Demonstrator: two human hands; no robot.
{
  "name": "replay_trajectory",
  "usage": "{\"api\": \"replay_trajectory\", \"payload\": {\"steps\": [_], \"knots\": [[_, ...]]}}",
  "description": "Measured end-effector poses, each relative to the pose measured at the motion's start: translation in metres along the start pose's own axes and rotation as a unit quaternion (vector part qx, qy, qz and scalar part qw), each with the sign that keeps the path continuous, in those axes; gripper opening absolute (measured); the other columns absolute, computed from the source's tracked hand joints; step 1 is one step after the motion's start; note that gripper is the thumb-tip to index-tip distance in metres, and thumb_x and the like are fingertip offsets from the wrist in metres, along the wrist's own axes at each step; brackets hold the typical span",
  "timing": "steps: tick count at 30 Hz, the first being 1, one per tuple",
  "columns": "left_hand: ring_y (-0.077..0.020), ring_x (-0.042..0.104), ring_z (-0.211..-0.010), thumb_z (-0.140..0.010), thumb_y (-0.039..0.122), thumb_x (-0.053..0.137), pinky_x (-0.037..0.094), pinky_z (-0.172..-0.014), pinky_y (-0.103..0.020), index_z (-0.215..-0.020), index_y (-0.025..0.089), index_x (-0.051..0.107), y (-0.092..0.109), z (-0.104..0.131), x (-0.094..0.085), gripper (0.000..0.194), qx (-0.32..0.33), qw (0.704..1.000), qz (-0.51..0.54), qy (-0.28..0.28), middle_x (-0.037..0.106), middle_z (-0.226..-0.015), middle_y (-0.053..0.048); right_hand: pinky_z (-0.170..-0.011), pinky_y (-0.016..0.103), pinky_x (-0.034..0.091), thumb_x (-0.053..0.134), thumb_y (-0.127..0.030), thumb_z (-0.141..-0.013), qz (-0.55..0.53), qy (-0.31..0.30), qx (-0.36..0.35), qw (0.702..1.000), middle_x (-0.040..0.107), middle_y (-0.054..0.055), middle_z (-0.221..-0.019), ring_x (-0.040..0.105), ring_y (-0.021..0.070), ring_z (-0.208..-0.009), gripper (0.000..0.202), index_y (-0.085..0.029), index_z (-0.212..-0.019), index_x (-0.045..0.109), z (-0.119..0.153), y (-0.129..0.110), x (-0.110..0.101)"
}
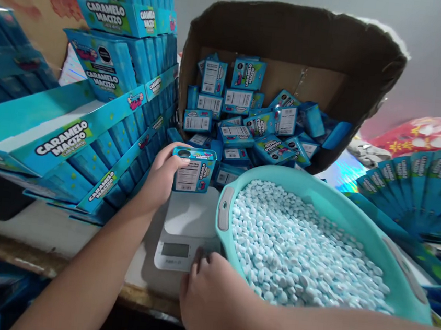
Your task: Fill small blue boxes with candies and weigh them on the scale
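My left hand (162,174) grips a small blue candy box (194,170) and holds it upright just above the white kitchen scale (182,229). My right hand (210,295) rests at the near rim of a teal plastic basin (312,195), fingers curled by the scale's front corner, holding nothing that I can see. The basin is heaped with small pale blue and white candies (298,252). Behind the scale, a tipped brown cardboard carton (296,42) spills several identical small blue boxes (245,115).
Stacks of blue "Caramelo Macizo" display cartons (109,59) rise on the left. Flattened blue box blanks (419,186) fan out on the right, beside a red printed bag (421,133). The worktop's worn front edge (37,261) runs below.
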State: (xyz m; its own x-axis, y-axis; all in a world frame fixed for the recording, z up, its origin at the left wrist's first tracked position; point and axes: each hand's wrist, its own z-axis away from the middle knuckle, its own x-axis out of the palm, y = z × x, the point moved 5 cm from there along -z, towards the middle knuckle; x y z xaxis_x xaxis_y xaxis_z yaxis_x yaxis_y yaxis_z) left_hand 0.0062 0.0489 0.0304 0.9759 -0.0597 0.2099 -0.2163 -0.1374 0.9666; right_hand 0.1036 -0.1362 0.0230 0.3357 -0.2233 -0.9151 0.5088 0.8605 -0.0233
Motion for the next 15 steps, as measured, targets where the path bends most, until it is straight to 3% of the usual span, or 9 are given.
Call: {"api": "replay_trajectory", "payload": {"steps": [4, 9, 12, 15], "knots": [[-0.0205, 0.068, -0.070, -0.072, 0.029, 0.066, 0.056, -0.058, -0.028, -0.096, 0.022, 0.070, 0.005, 0.001, 0.001, 0.026, -0.014, 1.000, -0.003, -0.014, 0.070, -0.080, -0.001, -0.042, 0.030, 0.040, 0.062, -0.018, -0.094, -0.057, 0.019, -0.001, 0.998, 0.073, 0.016, -0.073, 0.066, 0.0210, -0.059, 0.021, -0.006, -0.087, 0.078, 0.004, -0.013, 0.011], [-0.0207, 0.069, -0.072, -0.070, 0.026, 0.063, 0.057, -0.059, -0.028, -0.100, 0.020, 0.071, 0.013, 0.007, 0.010, 0.032, -0.021, 0.999, 0.001, -0.048, 0.073, -0.087, -0.003, -0.035, 0.026, 0.031, 0.067, -0.019, -0.092, -0.098, -0.009, -0.065, 0.993, 0.074, 0.013, -0.079, 0.069, 0.0190, -0.059, 0.015, -0.013, -0.085, 0.078, -0.002, -0.018, 0.008], [-0.0202, 0.069, -0.072, -0.068, 0.026, 0.063, 0.057, -0.060, -0.028, -0.099, 0.020, 0.072, 0.013, 0.008, 0.012, 0.033, -0.019, 0.999, -0.001, -0.049, 0.073, -0.088, -0.003, -0.036, 0.025, 0.032, 0.068, -0.020, -0.090, -0.107, -0.033, -0.077, 0.991, 0.074, 0.014, -0.079, 0.070, 0.0202, -0.059, 0.013, -0.014, -0.086, 0.079, -0.007, -0.011, 0.005], [-0.0205, 0.069, -0.071, -0.067, 0.025, 0.063, 0.057, -0.059, -0.029, -0.099, 0.020, 0.071, 0.008, 0.008, 0.013, 0.034, -0.032, 0.998, -0.002, -0.054, 0.073, -0.087, -0.003, -0.037, 0.023, 0.038, 0.074, -0.022, -0.085, -0.118, 0.009, -0.073, 0.990, 0.073, 0.012, -0.073, 0.068, 0.0182, -0.055, 0.011, -0.016, -0.076, 0.077, -0.010, -0.008, 0.010]]}}
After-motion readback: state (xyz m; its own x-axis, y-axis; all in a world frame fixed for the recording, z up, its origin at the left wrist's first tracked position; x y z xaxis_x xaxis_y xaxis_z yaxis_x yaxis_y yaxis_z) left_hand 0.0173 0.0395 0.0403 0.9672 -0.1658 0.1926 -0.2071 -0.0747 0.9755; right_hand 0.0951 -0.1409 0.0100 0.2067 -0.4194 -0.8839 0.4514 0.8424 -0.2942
